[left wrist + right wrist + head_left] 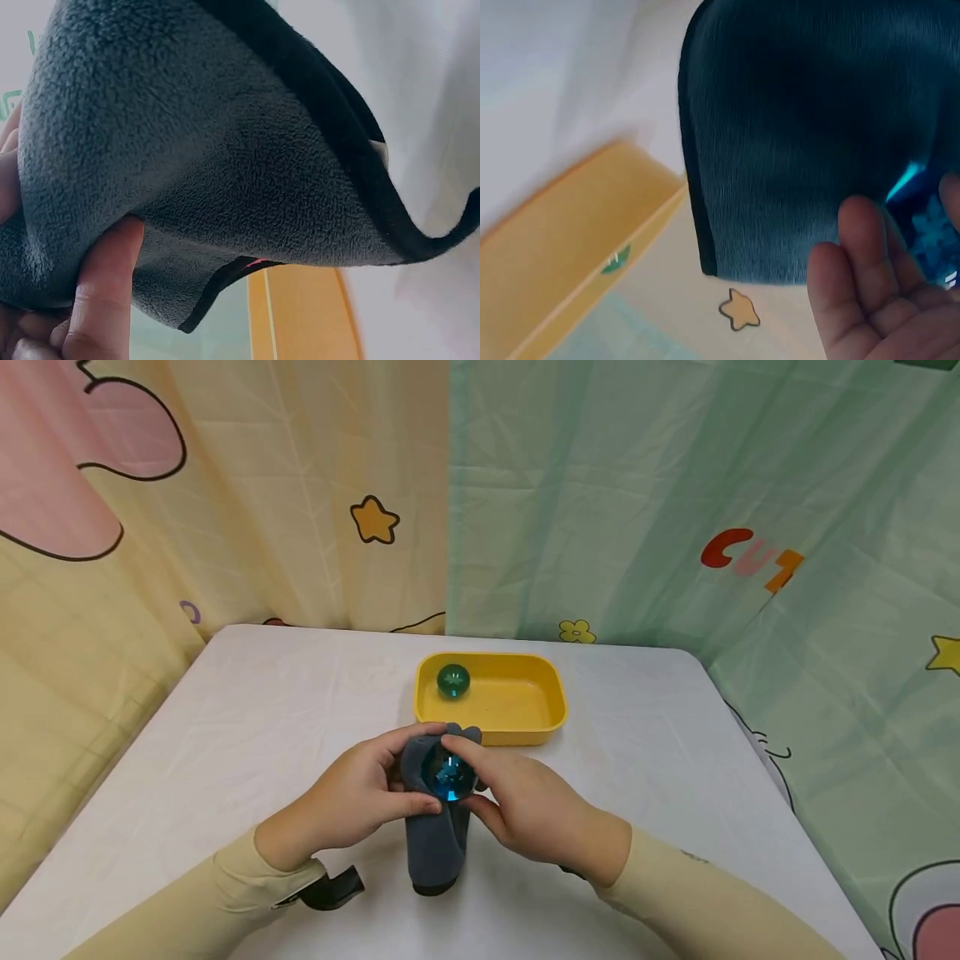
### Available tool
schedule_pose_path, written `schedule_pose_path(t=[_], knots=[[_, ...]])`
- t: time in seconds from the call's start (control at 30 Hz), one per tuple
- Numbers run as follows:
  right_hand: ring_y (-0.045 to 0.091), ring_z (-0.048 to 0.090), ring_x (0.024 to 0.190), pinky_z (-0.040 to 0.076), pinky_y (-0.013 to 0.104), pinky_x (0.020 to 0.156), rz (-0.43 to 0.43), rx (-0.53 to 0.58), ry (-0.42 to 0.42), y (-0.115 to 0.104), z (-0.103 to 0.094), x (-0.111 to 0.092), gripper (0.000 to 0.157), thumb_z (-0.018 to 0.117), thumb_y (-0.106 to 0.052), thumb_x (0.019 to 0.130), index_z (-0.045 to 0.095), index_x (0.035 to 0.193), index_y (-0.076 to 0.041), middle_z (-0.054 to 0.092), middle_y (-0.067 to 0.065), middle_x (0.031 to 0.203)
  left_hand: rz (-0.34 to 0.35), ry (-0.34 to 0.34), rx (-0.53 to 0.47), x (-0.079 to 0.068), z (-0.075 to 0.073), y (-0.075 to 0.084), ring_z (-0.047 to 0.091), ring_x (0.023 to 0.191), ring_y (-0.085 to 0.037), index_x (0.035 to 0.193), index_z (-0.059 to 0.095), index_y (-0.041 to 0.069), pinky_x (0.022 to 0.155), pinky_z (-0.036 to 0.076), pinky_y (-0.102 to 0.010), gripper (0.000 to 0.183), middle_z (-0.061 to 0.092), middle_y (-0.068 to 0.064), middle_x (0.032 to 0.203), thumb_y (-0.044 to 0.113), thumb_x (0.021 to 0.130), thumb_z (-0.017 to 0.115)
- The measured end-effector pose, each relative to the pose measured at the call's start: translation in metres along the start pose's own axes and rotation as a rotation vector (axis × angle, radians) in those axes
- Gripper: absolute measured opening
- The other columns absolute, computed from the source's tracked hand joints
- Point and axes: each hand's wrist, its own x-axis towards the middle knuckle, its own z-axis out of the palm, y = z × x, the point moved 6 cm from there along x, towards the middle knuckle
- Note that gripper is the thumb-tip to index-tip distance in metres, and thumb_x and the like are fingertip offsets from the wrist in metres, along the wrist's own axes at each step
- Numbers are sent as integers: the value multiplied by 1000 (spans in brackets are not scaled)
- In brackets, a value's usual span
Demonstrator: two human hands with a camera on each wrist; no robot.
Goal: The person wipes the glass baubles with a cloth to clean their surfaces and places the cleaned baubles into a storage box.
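Observation:
Above the table, in the head view, a clear blue glass ball (pixel 450 774) is nestled against a dark grey fleecy cloth (pixel 435 852) with black edging. My left hand (pixel 358 789) grips the cloth from the left, its thumb beside the ball. From the right, my right hand (pixel 532 797) pinches the ball between thumb and fingers. The left wrist view is mostly cloth (pixel 225 135), hanging in folds with fingers pressed into it. Part of the blue ball (pixel 934 232) shows between the right fingers in the right wrist view, against the cloth (pixel 780 150).
Just beyond the hands, a yellow tray (pixel 517 737) stands on the white-covered table (pixel 300 693). A green glass ball (pixel 453 682) lies in its left part. Printed curtains (pixel 562 485) hang behind the table. A black strap (pixel 330 889) juts from the left sleeve.

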Motion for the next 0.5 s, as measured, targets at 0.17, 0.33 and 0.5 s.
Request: schedule_pose_path(t=[0.17,0.33,0.5], knots=[[16,72,103,61,31,95,-47,-74,15,0,-3,0,74,75,-21,99,35,160,-9,74,5,126,0,-22,-27,-1,2,2,76,102,-18,159,43,8,84,65,-33,82,70,-16,134,17,89,86],[5,64,78,59,21,72,37,159,1,7,-2,-1,70,74,-26,100,36,154,-4,76,2,104,29,-27,-15,-1,3,5,75,101,-16,158,44,8,82,65,-33,80,71,-16,132,15,90,85],[1,55,66,53,22,58,144,443,33,12,2,0,38,64,-28,106,56,132,-1,70,-1,81,49,-33,3,-2,5,5,75,98,-14,157,45,3,82,65,-31,77,73,-18,128,15,91,84]])
